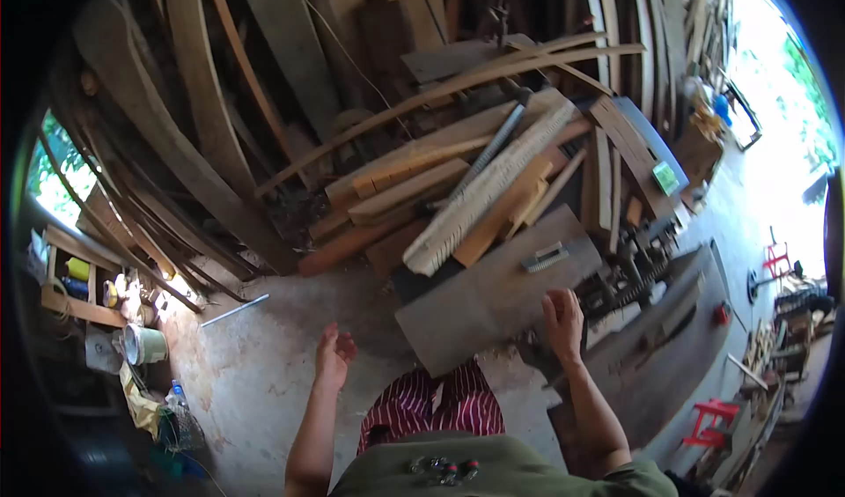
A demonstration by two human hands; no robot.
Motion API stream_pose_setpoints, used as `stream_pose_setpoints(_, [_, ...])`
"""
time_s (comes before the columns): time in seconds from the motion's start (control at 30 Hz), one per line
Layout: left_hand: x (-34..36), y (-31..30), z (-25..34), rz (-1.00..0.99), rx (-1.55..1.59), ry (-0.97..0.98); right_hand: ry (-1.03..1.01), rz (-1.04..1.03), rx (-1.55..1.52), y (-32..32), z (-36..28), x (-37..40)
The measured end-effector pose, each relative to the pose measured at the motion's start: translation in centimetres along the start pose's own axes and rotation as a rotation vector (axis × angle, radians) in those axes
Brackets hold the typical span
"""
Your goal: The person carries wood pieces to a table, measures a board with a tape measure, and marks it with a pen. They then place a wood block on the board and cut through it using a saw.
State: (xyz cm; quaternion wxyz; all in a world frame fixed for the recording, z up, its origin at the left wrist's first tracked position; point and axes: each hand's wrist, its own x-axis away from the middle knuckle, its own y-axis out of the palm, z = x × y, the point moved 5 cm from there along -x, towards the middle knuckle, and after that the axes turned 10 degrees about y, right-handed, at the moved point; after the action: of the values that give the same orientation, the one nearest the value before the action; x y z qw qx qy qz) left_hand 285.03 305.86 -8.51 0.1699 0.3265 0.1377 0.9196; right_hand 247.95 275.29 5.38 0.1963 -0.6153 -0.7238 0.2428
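Observation:
My left hand (335, 354) hangs over the concrete floor left of the metal machine table (458, 316), fingers apart and holding nothing. Above the right part of that table is my right hand (563, 321), its fingers curled; whether anything small is inside them cannot be made out. Just beyond it, a small slotted metal piece (546, 257) lies on the table. Several wooden boards are piled behind, among them a pale rough-edged plank (488, 184) and an orange-brown block (409, 169).
Tall planks (198, 162) lean along the back. A bucket (144, 345) and a plastic bottle (179, 397) stand at the left. On the right are another large metal surface (660, 347) and a red stool (710, 422). A light rod (235, 310) lies on the floor.

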Motion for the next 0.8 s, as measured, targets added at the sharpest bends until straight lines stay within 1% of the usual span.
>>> stream_pose_setpoints(0.07, [0.5,0.8,0.7,-0.005,-0.108,-0.045,0.03,-0.029,-0.018,1.4,0.7,-1.3])
stream_pose_setpoints(0.1, [0.3,0.9,0.9,0.006,-0.118,-0.05,0.042,-0.021,-0.003,1.5,0.9,-2.1])
stream_pose_setpoints(0.13, [0.2,1.0,0.5,0.018,-0.157,-0.093,0.0,0.009,0.016,1.8,0.6,-2.5])
stream_pose_setpoints(0.2, [-0.7,1.0,-0.1,0.034,-0.257,-0.147,0.04,0.022,0.099,2.1,-0.1,-2.6])
stream_pose_setpoints(0.33, [-5.1,0.1,0.5,0.078,-0.349,-0.206,0.09,0.078,0.146,3.0,0.2,-3.1])
stream_pose_setpoints(0.4, [-8.5,-0.9,1.2,0.157,-0.352,-0.255,0.125,0.136,0.158,3.3,0.4,-3.3])
stream_pose_setpoints(0.47, [-12.9,-2.3,1.7,0.165,-0.324,-0.292,0.146,0.207,0.18,3.9,0.4,-3.4])
stream_pose_setpoints(0.53, [-17.2,-3.5,3.4,0.177,-0.294,-0.334,0.169,0.3,0.264,4.8,0.3,-3.6])
stream_pose_setpoints(0.6, [-20.1,-4.8,6.2,0.166,-0.279,-0.308,0.204,0.327,0.336,5.8,0.3,-3.0])
stream_pose_setpoints(0.67, [-23.7,-4.2,9.1,0.138,-0.251,-0.26,0.29,0.435,0.438,6.3,0.5,-3.3])
stream_pose_setpoints(0.73, [-26.0,-4.1,11.9,0.103,-0.258,-0.24,0.304,0.429,0.441,6.4,1.5,-3.2])
stream_pose_setpoints(0.8, [-27.8,-4.3,14.0,0.133,-0.336,-0.243,0.294,0.41,0.417,6.2,1.8,-3.1])
